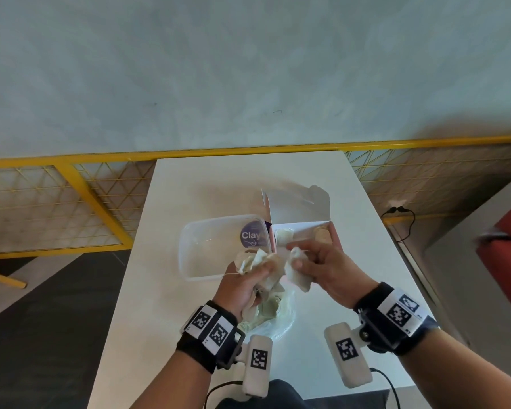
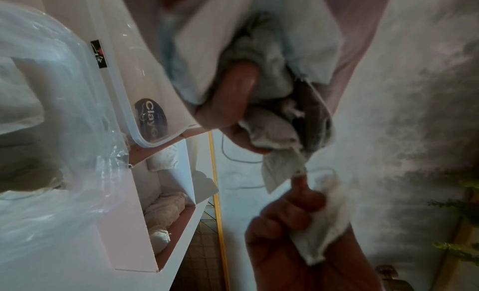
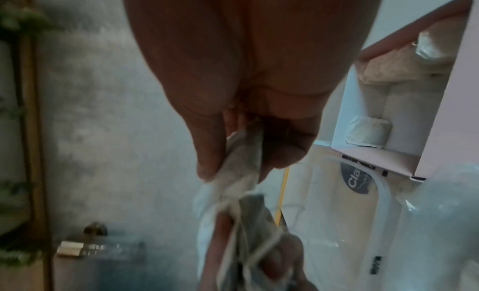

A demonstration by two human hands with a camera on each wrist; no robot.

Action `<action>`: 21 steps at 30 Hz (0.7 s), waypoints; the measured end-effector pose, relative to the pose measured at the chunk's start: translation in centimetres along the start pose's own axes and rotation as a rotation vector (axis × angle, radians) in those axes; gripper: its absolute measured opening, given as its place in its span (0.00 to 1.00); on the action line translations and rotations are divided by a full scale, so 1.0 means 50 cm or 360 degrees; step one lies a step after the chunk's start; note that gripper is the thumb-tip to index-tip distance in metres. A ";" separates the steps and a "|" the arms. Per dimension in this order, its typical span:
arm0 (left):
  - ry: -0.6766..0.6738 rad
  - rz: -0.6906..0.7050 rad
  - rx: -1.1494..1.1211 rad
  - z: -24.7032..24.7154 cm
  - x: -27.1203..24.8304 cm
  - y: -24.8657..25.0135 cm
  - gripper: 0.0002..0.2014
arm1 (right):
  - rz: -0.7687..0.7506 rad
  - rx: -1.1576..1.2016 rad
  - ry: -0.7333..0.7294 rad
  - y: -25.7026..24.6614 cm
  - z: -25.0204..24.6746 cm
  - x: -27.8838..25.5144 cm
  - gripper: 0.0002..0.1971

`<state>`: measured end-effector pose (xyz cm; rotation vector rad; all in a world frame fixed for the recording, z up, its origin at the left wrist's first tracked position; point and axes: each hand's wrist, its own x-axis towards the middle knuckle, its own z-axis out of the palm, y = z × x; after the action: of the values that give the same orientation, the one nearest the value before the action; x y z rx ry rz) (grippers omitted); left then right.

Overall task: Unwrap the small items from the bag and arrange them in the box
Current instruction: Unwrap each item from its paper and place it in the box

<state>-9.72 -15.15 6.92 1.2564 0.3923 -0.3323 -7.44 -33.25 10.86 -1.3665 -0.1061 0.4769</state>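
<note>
- The left hand (image 1: 242,287) holds a bunch of crumpled wrapping (image 1: 255,262) above the counter (image 1: 148,290). Its fingers (image 2: 233,90) are curled tight around the soft bundle.
- The right hand (image 1: 322,265) pinches a pale wrapped piece (image 1: 297,271) between thumb and fingers. The fingers are closed on it, not spread wide.
- A thin string (image 2: 233,158) hangs between the two bundles, so they look joined. I think the person is pulling them apart to unwrap one more small item.
- The box (image 1: 300,215) is white, and it sits open at the far side of the counter, just behind the hands. Its lid stands up.
- Some small items (image 2: 166,209) already lie inside the box, side by side. I can count about three or four, but some are partly hidden.
- The plastic bag (image 1: 281,323) lies on the counter under the hands, near the person. It looks mostly flat, and I cannot tell if more items are inside.
- A clear tub (image 1: 195,249) with a round dark sticker sits just to the left of the box. It looks empty.
- So the job seems partly done. Some items are in the box, and the bundle in the hands still has to be unwrapped and put in.
</note>
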 end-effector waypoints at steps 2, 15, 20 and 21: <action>-0.0024 -0.0015 -0.0009 0.007 -0.001 -0.003 0.18 | 0.0097 -0.0122 0.0018 0.018 0.014 0.007 0.08; -0.0206 -0.0071 -0.0459 -0.018 -0.001 0.006 0.17 | -0.0045 -0.0264 0.0364 -0.001 0.011 0.018 0.12; -0.0296 -0.0089 -0.0416 -0.032 -0.002 0.012 0.11 | 0.0067 -0.0713 0.0365 -0.030 -0.046 0.027 0.07; -0.0343 -0.0066 -0.0330 -0.028 -0.007 0.016 0.11 | 0.0103 -0.0969 0.0277 -0.038 -0.049 0.025 0.09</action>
<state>-9.83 -13.58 7.41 0.9997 0.2609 -0.4467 -4.94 -35.24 11.91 -2.0074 -0.0657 0.3908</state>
